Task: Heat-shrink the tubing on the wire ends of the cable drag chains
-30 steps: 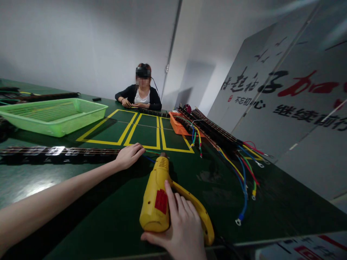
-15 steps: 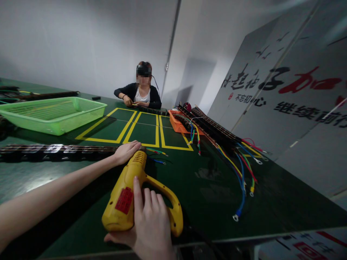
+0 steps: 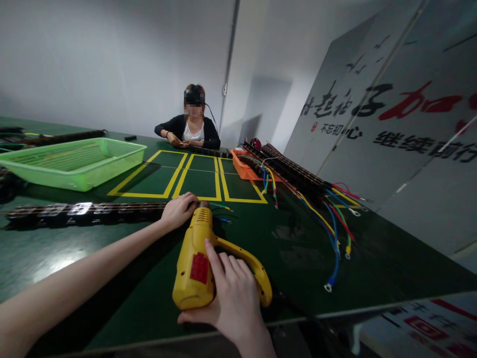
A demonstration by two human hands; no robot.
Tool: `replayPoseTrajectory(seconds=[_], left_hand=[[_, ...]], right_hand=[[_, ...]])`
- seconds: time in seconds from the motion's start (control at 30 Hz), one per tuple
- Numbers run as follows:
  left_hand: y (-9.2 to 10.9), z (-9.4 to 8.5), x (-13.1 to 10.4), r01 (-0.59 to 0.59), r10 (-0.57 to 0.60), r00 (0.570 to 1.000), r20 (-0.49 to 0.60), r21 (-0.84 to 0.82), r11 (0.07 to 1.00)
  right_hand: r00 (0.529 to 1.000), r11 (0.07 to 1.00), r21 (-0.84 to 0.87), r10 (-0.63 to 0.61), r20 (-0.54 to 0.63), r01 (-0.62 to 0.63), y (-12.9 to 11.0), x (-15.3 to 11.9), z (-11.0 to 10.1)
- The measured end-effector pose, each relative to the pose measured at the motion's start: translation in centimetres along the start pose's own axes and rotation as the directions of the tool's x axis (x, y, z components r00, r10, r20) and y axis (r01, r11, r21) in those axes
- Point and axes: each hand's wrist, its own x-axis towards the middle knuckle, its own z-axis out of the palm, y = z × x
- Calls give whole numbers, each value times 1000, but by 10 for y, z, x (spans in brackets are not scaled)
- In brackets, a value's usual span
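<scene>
My right hand (image 3: 234, 288) is wrapped round the body of a yellow heat gun (image 3: 196, 258), its index finger stretched along the side. The gun's nozzle points away from me, beside my left hand (image 3: 180, 210). That hand is closed on the right end of a long dark wire harness (image 3: 85, 214), its fingertips partly hidden behind the gun. Green and blue wires with ring ends (image 3: 223, 207) stick out to the right of the nozzle.
A green basket (image 3: 85, 179) stands at the left, and an orange basket (image 3: 246, 171) past the yellow tape rectangles (image 3: 197, 198). More harnesses (image 3: 298, 171) with coloured wires lie at the right. Across the table a person (image 3: 192, 129) sits handling another harness.
The heat gun and my right hand have moved right and slightly up in view. My left hand and the harness have shifted a little right.
</scene>
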Motion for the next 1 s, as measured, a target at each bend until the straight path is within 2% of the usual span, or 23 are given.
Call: replayPoseTrajectory(seconds=[0.17, 0.57, 0.8, 1.0], left_hand=[[3, 0, -4, -16, 17, 999, -34, 26, 1000], [9, -1, -4, -10, 14, 997, -79, 54, 998], [5, 1, -4, -24, 29, 996, -90, 60, 998], [3, 2, -3, -25, 30, 995, -95, 56, 998]], right_hand=[[997, 997, 22, 71, 38, -72, 15, -5, -5], [992, 987, -103, 118, -35, -122, 44, -26, -12], [986, 978, -167, 103, -131, -125, 30, -24, -1], [991, 985, -147, 77, -112, -93, 6, -11, 5]])
